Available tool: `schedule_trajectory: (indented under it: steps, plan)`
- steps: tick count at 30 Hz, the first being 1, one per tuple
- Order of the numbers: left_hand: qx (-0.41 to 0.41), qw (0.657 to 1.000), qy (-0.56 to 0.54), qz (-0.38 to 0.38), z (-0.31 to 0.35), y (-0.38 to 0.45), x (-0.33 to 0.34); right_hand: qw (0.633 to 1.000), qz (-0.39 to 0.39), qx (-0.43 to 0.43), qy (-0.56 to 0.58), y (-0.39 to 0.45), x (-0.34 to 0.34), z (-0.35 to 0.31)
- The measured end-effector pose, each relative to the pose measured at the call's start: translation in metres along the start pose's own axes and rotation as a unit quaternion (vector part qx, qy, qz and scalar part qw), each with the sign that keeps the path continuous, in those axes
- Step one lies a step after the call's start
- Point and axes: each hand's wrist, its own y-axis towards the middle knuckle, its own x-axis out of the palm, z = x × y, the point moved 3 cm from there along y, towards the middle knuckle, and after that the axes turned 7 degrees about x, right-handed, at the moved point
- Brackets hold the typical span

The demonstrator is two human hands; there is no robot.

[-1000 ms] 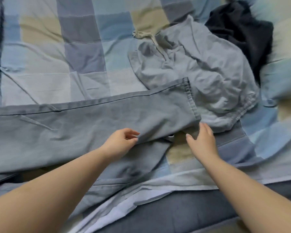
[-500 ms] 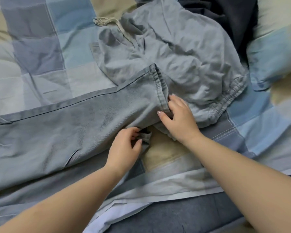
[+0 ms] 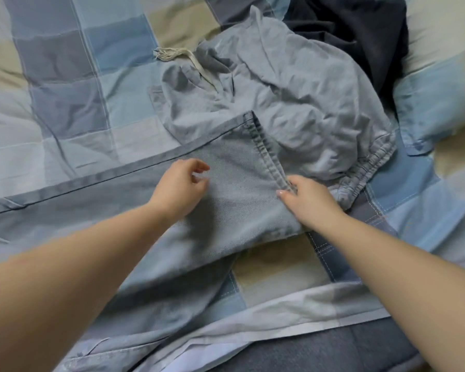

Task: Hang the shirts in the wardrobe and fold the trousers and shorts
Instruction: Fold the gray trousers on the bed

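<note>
Trousers cut off at left edge; dark garment at top.

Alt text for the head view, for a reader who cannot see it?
A right hand pinches the hem of grey-blue trousers spread on a checked bedcover, while the left hand hovers above them. Crumpled grey shorts and a dark garment lie beyond.

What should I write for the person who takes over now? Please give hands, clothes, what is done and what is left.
Left hand: loosely curled over the grey trousers, holding nothing.
Right hand: pinches the trousers' hem.
Trousers lie flat across the checked bed cover, the hem end overlapping the crumpled light grey shorts. A dark garment lies behind them.
Done: trousers laid out.
Left: fold trousers and shorts; sort the dark garment.
</note>
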Motion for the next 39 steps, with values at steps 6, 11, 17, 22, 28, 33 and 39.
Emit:
schedule_trajectory:
  steps: [6, 11, 17, 22, 28, 33, 39]
  plan:
    - [-0.004, 0.999, 0.029, -0.032, 0.023, 0.038, 0.014, 0.994, -0.03, 0.03, 0.104, -0.006, 0.014, 0.01]
    - [0.026, 0.998, 0.049, 0.002, 0.051, 0.068, 0.017, 0.992, -0.065, -0.033, 0.099, -0.015, 0.019, 0.027]
    - [0.007, 0.995, 0.049, 0.085, 0.059, 0.083, 0.007, 0.986, -0.002, -0.06, 0.155, -0.024, 0.013, 0.028]
    - [0.019, 0.994, -0.015, 0.103, 0.07, 0.095, -0.019, 0.962, 0.099, -0.05, 0.251, -0.015, -0.006, 0.012]
    - [0.018, 0.999, -0.011, -0.043, 0.071, 0.067, -0.01, 0.933, 0.119, 0.046, 0.338, -0.009, -0.001, 0.017]
    - [-0.003, 0.999, -0.033, -0.009, 0.031, 0.002, 0.002, 0.938, 0.015, 0.102, 0.331, -0.065, 0.07, 0.044]
    - [-0.05, 0.996, -0.031, -0.066, -0.03, -0.097, 0.021, 0.928, -0.103, 0.143, 0.327, -0.088, 0.124, 0.013]
